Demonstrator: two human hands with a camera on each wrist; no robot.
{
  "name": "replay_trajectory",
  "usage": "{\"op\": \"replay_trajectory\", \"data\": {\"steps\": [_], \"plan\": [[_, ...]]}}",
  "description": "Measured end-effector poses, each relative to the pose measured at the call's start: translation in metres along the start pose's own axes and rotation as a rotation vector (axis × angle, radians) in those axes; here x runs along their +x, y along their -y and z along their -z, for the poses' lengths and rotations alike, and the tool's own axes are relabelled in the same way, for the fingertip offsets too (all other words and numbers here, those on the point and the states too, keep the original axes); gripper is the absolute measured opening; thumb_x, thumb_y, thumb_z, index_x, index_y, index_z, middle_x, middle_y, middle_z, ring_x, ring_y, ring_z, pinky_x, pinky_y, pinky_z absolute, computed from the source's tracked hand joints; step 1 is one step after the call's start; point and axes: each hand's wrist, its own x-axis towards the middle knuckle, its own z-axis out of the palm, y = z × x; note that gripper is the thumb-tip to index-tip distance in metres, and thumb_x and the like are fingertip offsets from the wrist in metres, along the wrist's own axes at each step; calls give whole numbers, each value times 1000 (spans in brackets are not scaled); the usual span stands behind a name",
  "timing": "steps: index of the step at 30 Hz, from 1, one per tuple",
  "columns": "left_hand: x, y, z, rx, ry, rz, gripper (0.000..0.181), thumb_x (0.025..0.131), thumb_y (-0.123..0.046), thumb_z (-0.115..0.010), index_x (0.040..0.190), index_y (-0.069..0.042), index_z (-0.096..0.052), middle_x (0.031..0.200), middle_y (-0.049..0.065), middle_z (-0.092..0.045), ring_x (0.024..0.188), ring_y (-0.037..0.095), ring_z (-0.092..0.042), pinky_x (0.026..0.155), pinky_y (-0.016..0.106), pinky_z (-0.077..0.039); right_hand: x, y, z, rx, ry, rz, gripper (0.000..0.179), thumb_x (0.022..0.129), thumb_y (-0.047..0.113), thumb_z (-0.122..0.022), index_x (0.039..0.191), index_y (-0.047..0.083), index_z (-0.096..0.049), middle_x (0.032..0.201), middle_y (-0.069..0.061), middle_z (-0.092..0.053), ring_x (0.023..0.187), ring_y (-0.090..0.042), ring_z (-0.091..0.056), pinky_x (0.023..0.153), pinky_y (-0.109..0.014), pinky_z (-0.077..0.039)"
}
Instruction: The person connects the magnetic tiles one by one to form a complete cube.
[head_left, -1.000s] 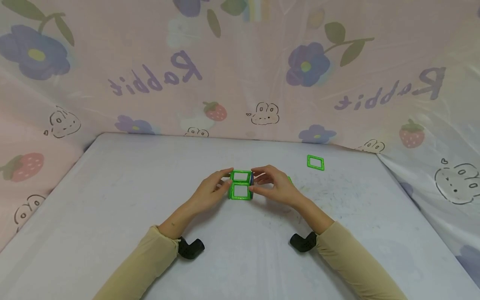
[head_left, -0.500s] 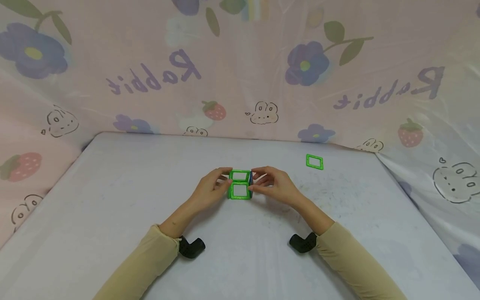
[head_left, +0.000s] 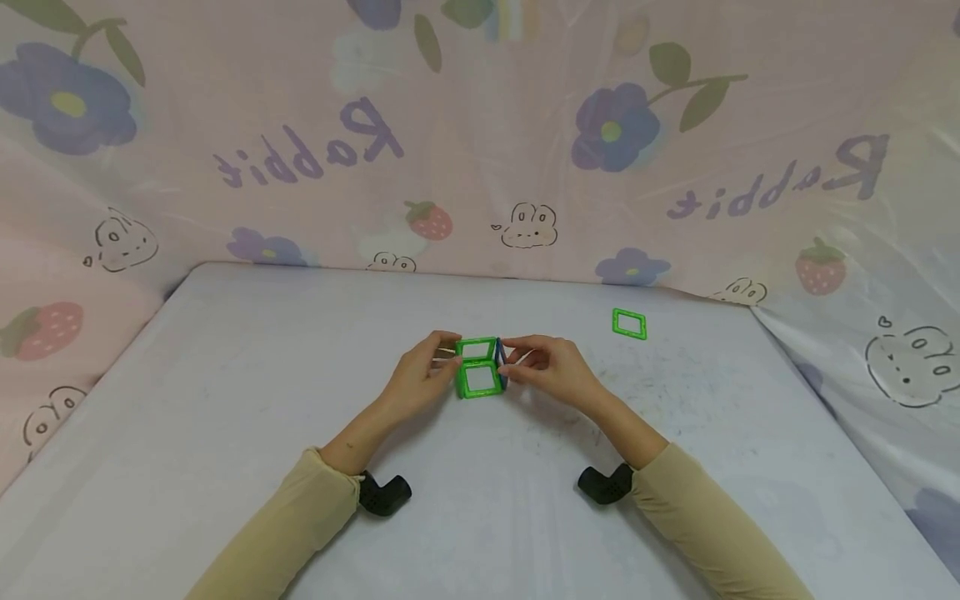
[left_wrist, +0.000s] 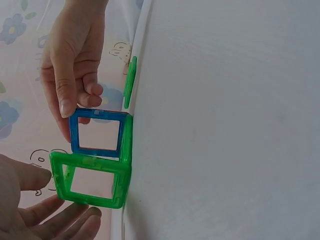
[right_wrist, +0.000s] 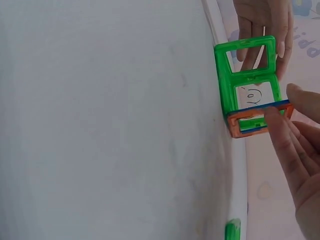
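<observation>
Between both hands, green square magnetic tiles (head_left: 480,395) stand joined on the table as an open boxy shape. A blue square magnetic tile (left_wrist: 97,113) stands upright along their right side. An orange tile (right_wrist: 252,134) lies flat against the blue one's outer face in the right wrist view. My left hand (head_left: 412,377) holds the left edge of the green tiles, thumb at the front and fingers behind. With thumb and fingertips my right hand (head_left: 555,371) pinches the blue and orange tiles. The inner joints are partly hidden by the hands.
A loose green tile (head_left: 615,322) lies at the back right of the white table (head_left: 262,375). Patterned cloth (head_left: 450,167) rises behind and at both sides. Black curved pieces (head_left: 386,496) sit at each wrist.
The blue tile has tipped slightly left at its far end, and the front green tile has turned a little. A green sliver behind the right hand has gone from sight.
</observation>
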Motion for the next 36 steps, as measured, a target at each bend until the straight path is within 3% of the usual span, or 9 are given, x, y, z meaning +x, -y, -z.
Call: {"op": "replay_trajectory", "data": {"steps": [6, 16, 24, 29, 36], "plan": [[3, 2, -1, 11, 8, 51, 36, 96, -9, -54, 129, 5, -49, 119, 21, -60, 110, 34, -60, 94, 42, -49, 1, -1, 0, 45, 11, -23, 38, 86, 20, -72, 121, 6, -65, 89, -10, -69, 73, -20, -70, 64, -26, -54], [1, 0, 1, 26, 5, 45, 35, 96, -8, -54, 127, 5, -51, 112, 20, -60, 105, 33, -60, 92, 42, -50, 1, -1, -3, 35, 4, -33, 34, 88, 15, -69, 121, 4, -65, 94, -14, -68, 79, -26, -70, 67, -24, -52], [2, 1, 0, 35, -2, 44, 33, 95, -7, -55, 126, 5, -52, 106, 18, -61, 100, 30, -61, 89, 40, -51, -7, 26, 1, -4, -12, -8, 26, 90, 7, -66, 114, -4, -65, 92, -19, -69, 79, -25, -70, 70, -23, -53], [2, 1, -1, 36, 4, 40, 33, 95, -7, -55, 126, 5, -52, 103, 17, -61, 99, 29, -60, 89, 40, -51, -8, 30, 3, 16, -7, 8, 26, 91, 5, -64, 115, -7, -63, 94, -25, -69, 81, -30, -70, 71, -23, -53], [2, 0, -1, 32, 17, 42, 34, 95, -9, -55, 127, 5, -52, 102, 16, -61, 99, 29, -61, 88, 40, -51, -1, 6, 0, -4, -24, -5, 28, 91, 6, -65, 116, -6, -63, 99, -23, -69, 84, -32, -69, 71, -23, -53]]}}
